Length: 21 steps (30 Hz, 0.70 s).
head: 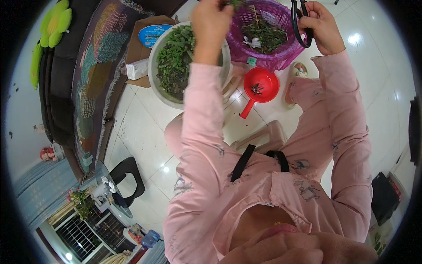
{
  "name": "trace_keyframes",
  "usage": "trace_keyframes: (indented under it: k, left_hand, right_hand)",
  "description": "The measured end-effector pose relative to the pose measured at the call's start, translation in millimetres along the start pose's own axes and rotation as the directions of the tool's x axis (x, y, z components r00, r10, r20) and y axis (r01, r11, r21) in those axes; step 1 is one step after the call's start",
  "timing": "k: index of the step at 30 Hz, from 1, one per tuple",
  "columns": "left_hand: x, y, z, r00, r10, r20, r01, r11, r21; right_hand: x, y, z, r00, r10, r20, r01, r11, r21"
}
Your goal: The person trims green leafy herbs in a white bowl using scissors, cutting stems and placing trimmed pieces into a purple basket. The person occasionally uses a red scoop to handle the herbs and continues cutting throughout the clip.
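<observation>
At the top edge, my left hand (212, 23) holds a green plant sprig (236, 4) between its fingertips, partly cut off by the picture's rim. My right hand (318, 28) grips black-handled scissors (306, 34) at the upper right; their blades are out of view. Below my left hand stands a pale round basin (154, 89) full of leafy green plants (174, 56) and some dark liquid or soil. Between my hands is a purple plastic basket (282, 54) lined with a purple bag, holding cut stems and leaves (265, 34) and a white scrap.
A red plastic dipper (263, 77) with a small sprig inside lies near my foot. A cardboard box (140, 49) and a white tissue pack (137, 69) adjoin the basin. A sofa (89, 82) lines the left; a black chair (132, 175) stands lower left.
</observation>
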<state>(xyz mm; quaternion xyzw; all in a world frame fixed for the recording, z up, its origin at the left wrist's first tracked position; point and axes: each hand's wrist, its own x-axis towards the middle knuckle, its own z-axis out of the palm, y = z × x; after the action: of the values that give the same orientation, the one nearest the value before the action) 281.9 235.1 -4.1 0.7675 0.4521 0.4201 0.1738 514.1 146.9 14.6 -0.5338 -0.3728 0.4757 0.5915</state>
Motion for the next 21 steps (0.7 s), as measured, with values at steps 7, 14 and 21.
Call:
trace_keyframes:
  k: [7, 14, 21]
  left_hand:
    - [-35.1, 5.2, 38.9, 0.991, 0.012, 0.131, -0.023, 0.996, 0.084]
    - [-38.5, -59.5, -104.6, 0.974, -0.169, -0.152, 0.195, 0.964, 0.182]
    - [-83.6, -155.3, -181.0, 0.910, -0.365, -0.195, 0.414, 0.804, 0.427]
  right_hand:
    - [1.6, -5.9, -1.2, 1.000, -0.011, -0.010, 0.011, 1.000, 0.008]
    - [11.2, 16.0, 8.7, 0.984, 0.023, 0.175, -0.006, 0.995, -0.095]
    - [14.1, 28.2, 49.7, 0.968, 0.079, 0.239, -0.038, 0.984, -0.174]
